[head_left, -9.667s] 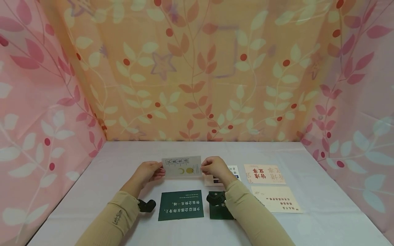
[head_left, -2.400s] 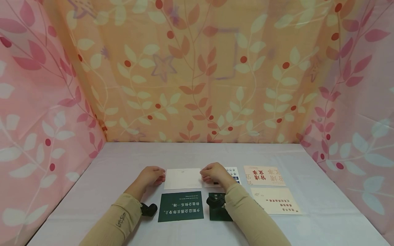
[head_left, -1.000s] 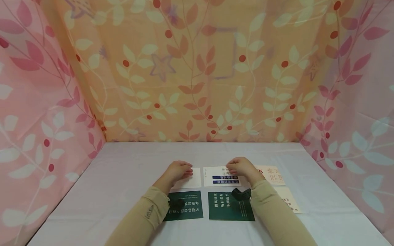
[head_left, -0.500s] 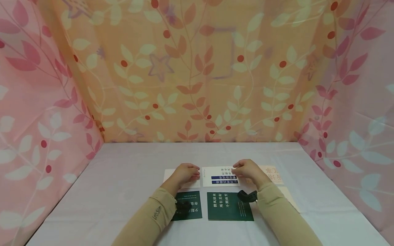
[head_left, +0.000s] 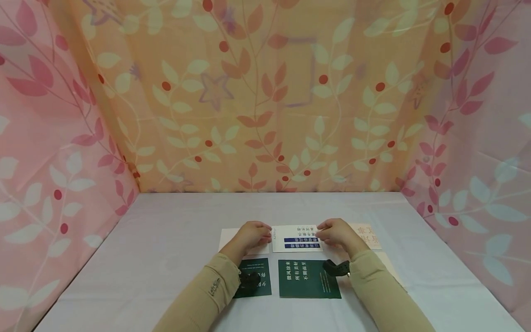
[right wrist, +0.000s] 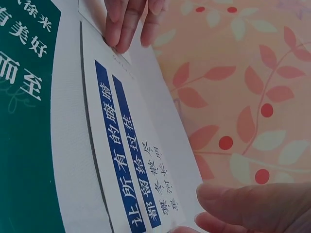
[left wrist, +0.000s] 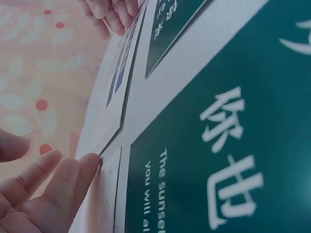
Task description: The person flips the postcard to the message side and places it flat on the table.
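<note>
In the head view, a white card (head_left: 290, 233) with two blue bands of white characters lies flat on the table between the hands. The left hand (head_left: 251, 237) is at its left edge; in the left wrist view the fingertips (left wrist: 92, 159) meet the card's corner while the thumb stands apart. At the right edge is the right hand (head_left: 341, 236), its thumb (right wrist: 214, 192) and fingers close by the card's end in the right wrist view. Partly hidden under the left hand is a plain pale card (head_left: 227, 235).
A green card (head_left: 290, 281) and another green card (head_left: 265, 288), partly covered by the left wrist camera, lie nearer the body. The right arm overlaps a cream card (head_left: 390, 265) and a peach card (head_left: 367, 234). Patterned cloth (head_left: 257, 115) hangs behind the white table (head_left: 174, 221).
Earlier, both hands held up a grey card with a moon print; it was then laid down, plain side up. Since then the hands have moved right to the blue-banded card.
</note>
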The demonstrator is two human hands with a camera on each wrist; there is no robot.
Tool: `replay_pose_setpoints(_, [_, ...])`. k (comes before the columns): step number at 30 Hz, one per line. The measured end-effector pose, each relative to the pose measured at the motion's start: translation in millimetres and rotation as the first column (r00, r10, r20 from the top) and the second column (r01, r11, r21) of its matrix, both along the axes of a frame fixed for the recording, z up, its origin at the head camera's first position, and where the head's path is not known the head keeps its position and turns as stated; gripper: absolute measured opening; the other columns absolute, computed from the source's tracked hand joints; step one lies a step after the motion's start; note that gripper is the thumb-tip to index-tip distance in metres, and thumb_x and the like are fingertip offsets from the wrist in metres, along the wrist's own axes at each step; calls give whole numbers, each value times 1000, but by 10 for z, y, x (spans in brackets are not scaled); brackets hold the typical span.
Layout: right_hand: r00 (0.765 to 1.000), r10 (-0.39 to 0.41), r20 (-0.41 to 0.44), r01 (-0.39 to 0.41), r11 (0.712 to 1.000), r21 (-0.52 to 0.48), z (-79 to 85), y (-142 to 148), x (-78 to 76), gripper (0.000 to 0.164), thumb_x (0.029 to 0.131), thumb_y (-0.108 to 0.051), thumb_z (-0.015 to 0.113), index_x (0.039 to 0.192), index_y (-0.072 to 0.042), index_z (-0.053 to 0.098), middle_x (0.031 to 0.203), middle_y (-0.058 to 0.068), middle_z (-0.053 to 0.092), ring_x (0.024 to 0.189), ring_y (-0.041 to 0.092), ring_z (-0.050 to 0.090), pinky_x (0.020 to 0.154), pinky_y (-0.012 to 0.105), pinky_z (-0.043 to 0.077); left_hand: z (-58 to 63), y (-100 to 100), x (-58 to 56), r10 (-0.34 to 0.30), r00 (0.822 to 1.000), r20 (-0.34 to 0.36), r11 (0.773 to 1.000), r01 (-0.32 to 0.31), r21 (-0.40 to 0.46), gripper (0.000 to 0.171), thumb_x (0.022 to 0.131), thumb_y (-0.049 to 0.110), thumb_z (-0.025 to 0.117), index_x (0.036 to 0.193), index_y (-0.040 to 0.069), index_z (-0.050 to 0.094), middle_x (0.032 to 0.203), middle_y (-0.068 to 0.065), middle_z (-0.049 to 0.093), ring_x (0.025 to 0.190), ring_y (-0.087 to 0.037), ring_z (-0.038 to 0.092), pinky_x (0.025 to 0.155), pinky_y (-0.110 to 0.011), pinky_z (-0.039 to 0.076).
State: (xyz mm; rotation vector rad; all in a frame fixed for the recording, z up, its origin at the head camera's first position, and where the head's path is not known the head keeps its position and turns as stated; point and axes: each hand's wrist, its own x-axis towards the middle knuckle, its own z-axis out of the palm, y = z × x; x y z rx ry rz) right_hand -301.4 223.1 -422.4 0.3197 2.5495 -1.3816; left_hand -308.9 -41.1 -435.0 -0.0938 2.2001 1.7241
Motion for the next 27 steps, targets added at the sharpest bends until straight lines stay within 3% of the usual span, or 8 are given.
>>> replay_pose_setpoints(13, [1000,-4,-26,2,999,-54,-17,11,1,29,82,-6,64,109,4,59,99,15,61,79,20,60,69,32,52,-20,-2,-30,6,1000,13,1000,-6,24,23,91,19,53,107,5,63,90,-10,64,77,-17,64,65,-23,52])
replay_pose_setpoints(27, [998,-68,6,68,997,-31,-37,-10,-18,25,80,-7,67,104,-1,62,98,13,62,79,21,58,69,31,52,-48,-4,-59,19,1000,5,997,-19,80,22,90,15,54,107,4,62,93,-10,64,78,-18,63,67,-24,53])
